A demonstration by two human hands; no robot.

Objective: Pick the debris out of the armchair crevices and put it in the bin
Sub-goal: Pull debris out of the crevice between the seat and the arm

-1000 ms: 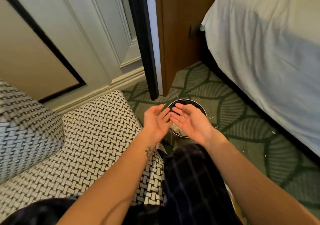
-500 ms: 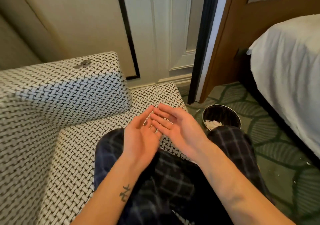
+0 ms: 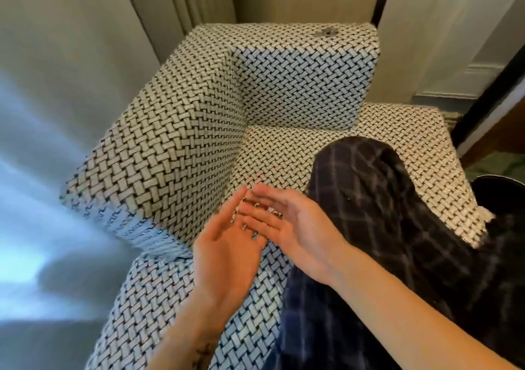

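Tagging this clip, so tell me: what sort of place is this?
Likely a furnished indoor room, perhaps a hotel room: a woven-upholstered armchair, a pleated curtain behind it, and white panelling to the right.

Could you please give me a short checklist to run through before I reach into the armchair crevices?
1. Left hand free: ok, fingers straight, nothing held.
2. Right hand free: ok, palm open and bare.
3. Seat crevice uncovered: ok, nothing lies over it.
4. Debris in that crevice: cannot tell, the weave hides any.
5. Bin nearby: ok, its rim shows beside the seat at the right edge.
6. Chair top cleared: not ok, a small grey item lies there.
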